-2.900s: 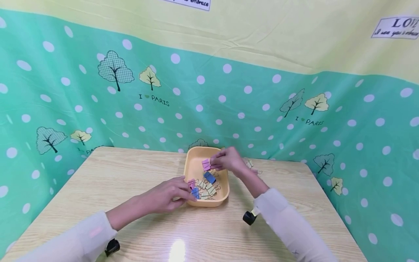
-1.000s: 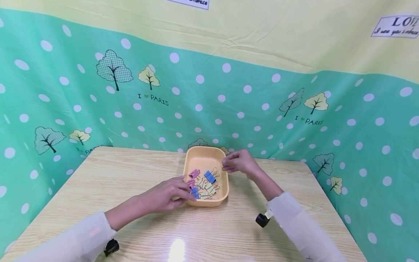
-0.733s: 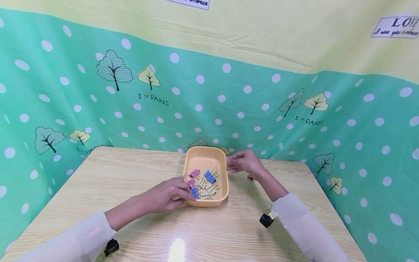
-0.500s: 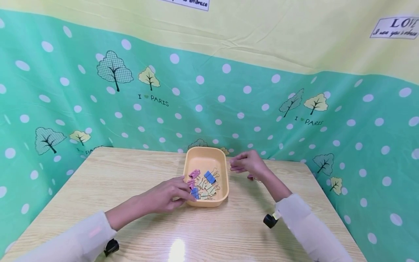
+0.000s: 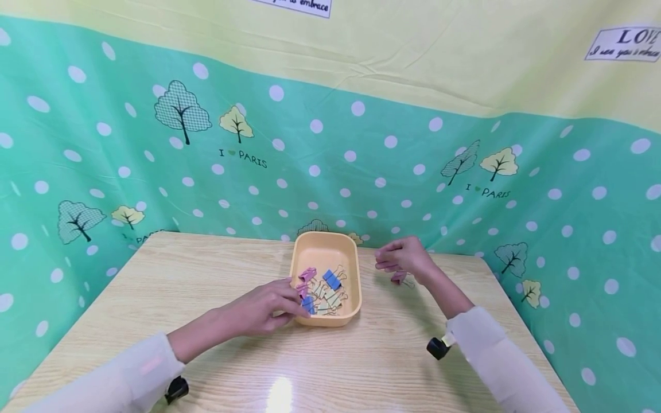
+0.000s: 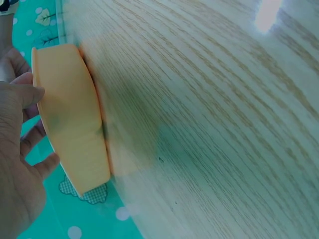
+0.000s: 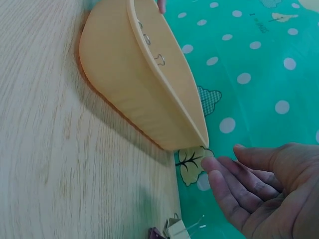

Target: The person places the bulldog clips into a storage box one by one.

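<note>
A peach-coloured plastic box (image 5: 324, 320) holds pink, blue and pale yellow binder clips, among them a pink clip (image 5: 307, 274) and a blue clip (image 5: 332, 279). My left hand (image 5: 268, 305) grips its rim at the front left; in the left wrist view the thumb (image 6: 32, 94) lies over the rim. To the right of the box, my right hand (image 5: 405, 256) hovers with nothing in it, fingers loosely bent and thumb apart. Under it on the table lies a pink binder clip (image 5: 398, 278). Beside that one, the right wrist view shows a pale yellow binder clip (image 7: 175, 227).
The box stands at the back of a wood-grain table (image 5: 330, 367). Behind and beside the table hangs a green and yellow printed curtain (image 5: 289, 143). Black wrist cameras, such as the right one (image 5: 438, 348), hang below both sleeves.
My right hand has let go of a pink binder clip, now lying at the box's left side. It has moved right, out past the rim. The left hand has stayed on the box.
</note>
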`<state>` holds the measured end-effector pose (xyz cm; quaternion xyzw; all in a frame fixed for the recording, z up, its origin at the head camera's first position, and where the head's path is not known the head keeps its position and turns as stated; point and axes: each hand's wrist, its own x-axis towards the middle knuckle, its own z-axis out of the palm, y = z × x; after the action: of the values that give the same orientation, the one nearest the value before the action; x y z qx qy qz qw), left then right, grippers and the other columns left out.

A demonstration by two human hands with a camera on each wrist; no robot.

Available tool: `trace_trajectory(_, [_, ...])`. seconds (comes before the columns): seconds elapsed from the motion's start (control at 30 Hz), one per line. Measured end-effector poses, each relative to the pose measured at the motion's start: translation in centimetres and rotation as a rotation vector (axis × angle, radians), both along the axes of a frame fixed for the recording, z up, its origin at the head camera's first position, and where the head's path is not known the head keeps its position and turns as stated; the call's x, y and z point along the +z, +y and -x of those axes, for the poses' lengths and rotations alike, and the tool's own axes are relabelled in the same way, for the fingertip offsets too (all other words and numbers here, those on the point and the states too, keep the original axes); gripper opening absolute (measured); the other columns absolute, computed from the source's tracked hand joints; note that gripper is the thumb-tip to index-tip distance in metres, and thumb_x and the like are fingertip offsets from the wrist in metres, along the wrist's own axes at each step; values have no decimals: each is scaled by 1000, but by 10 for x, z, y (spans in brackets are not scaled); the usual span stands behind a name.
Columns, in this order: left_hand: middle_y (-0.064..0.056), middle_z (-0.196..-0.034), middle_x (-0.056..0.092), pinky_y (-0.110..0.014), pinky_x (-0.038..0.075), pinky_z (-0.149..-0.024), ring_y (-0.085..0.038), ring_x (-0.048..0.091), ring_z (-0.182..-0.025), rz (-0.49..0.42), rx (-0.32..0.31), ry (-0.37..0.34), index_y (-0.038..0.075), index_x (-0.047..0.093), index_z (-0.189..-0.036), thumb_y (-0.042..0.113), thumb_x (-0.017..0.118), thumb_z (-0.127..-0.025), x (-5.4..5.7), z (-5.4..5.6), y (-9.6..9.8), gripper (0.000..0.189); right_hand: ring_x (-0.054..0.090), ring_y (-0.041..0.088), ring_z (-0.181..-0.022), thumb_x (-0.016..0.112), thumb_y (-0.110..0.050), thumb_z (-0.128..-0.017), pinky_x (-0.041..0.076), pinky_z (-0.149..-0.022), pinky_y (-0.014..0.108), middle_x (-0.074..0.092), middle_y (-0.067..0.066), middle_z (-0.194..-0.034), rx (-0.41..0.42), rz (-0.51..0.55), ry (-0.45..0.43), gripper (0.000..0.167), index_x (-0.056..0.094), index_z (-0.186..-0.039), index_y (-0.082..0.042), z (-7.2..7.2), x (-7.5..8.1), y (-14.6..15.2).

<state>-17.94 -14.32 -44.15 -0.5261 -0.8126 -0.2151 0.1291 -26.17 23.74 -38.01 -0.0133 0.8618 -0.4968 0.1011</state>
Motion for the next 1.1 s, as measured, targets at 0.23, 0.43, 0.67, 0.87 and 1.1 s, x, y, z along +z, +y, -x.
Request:
trace_trajectory(0.23, [12,-108,82,-64,56,-120,-10,72,-108,1,3,4,26,90,-114,-2,88,-88,-1,1,0,38,87,32,-99,75,-10,-107,71,-94,52,86,24,-108,-7,29,-11,29,78,-126,12,1,1,15])
trace_trajectory(0.43, [11,-108,82,-65,56,-119,-10,73,-108,-5,-2,12,25,90,-114,-2,88,-87,-1,0,1,38,87,32,-101,74,-10,-108,71,-94,48,84,27,-114,-25,41,-30,33,74,-130,15,0,2,28])
trace_trajectory(0.67, [11,-108,83,-65,55,-120,-11,74,-109,-2,2,7,25,90,-114,-1,88,-87,0,0,1,37,87,30,-101,71,-10,-110,71,-94,43,84,27,-116,-52,50,-50,37,70,-137,16,0,3,43])
trace_trajectory(0.87, [11,-108,83,-65,55,-120,-10,75,-109,4,3,7,25,90,-114,-1,88,-88,0,0,0,37,87,24,-97,70,-8,-110,72,-90,37,83,27,-120,-94,73,-64,41,66,-141,19,-1,2,55])
trace_trajectory(1.1, [11,-107,82,-66,56,-119,-10,74,-107,2,2,4,25,90,-114,-2,87,-88,0,-1,0,37,87,21,-94,69,-8,-110,72,-87,35,85,24,-116,-117,45,-72,40,67,-141,18,-3,-4,67])
